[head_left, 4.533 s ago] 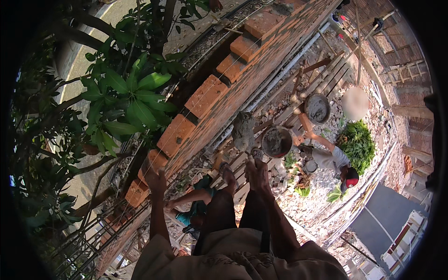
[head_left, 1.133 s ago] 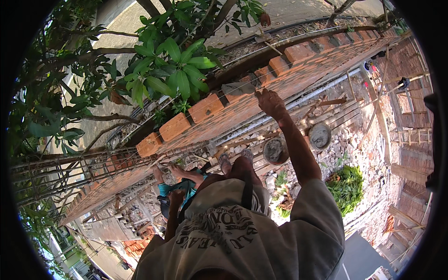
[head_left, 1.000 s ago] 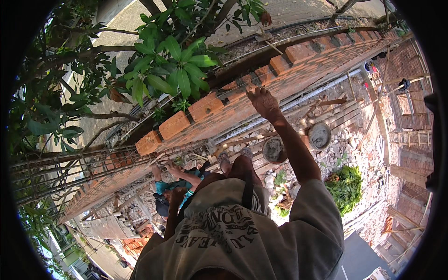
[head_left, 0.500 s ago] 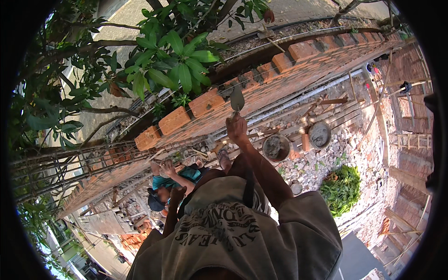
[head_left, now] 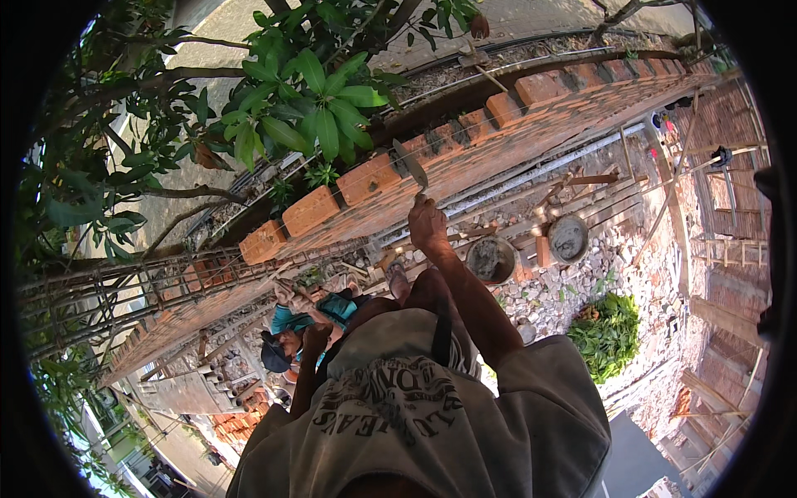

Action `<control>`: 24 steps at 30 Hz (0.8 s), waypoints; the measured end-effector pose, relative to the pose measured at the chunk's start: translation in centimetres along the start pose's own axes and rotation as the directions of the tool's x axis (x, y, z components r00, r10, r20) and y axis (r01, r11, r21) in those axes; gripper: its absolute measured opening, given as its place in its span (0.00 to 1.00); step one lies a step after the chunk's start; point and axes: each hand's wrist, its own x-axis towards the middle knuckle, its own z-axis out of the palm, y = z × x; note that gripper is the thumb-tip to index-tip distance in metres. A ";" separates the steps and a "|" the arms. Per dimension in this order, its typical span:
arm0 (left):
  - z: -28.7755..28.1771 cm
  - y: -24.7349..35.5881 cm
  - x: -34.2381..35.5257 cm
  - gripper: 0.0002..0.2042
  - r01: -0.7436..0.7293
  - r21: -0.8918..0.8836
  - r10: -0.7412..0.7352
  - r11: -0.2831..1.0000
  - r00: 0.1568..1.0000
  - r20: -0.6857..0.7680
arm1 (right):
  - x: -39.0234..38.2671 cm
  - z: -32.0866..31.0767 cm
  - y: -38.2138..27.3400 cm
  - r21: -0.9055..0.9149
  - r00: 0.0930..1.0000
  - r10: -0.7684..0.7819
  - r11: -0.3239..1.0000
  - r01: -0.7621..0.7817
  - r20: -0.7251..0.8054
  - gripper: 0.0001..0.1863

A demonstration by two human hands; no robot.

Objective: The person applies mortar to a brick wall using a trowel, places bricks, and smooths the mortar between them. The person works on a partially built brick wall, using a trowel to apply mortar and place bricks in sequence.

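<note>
My right hand [head_left: 427, 226] is closed round the handle of a trowel [head_left: 412, 164]. The trowel's blade slants up and left across the top edge of the brick wall [head_left: 490, 158], close to the end of an orange brick [head_left: 369, 178]. Left of that brick, another brick [head_left: 310, 212] lies on the wall top with a gap between them. Grey mortar shows along the top course to the right of the blade. My left hand [head_left: 316, 337] is curled closed low by my body, and what it holds, if anything, is hidden.
A co-worker in a teal shirt and dark cap [head_left: 276, 354] is below on the left. Two round tubs, one [head_left: 491, 261] beside another of grey mortar [head_left: 569, 239], stand below right among rubble. Leafy branches [head_left: 320, 108] overhang the wall; steel bars [head_left: 100, 290] extend left.
The trowel has turned from blade upright to slanting left, and my right hand has shifted slightly right and down. My left hand stays low. The co-worker's arms have moved a little.
</note>
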 end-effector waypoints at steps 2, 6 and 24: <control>0.1 0.7 -0.4 0.13 0.279 -0.154 -0.282 0.948 0.960 0.008 | 0.0 -0.7 -0.2 0.118 0.994 -0.102 0.987 0.107 -0.042 0.15; 0.5 -0.1 -0.4 0.19 0.266 -0.246 -0.276 0.932 0.961 -0.005 | 0.1 -2.0 0.0 0.212 0.999 -0.026 0.977 0.016 0.045 0.17; 0.6 -0.8 0.6 0.03 -0.343 0.224 0.359 0.912 0.933 -0.033 | 2.8 -3.6 7.5 -0.256 0.994 -0.058 0.966 0.032 -0.095 0.21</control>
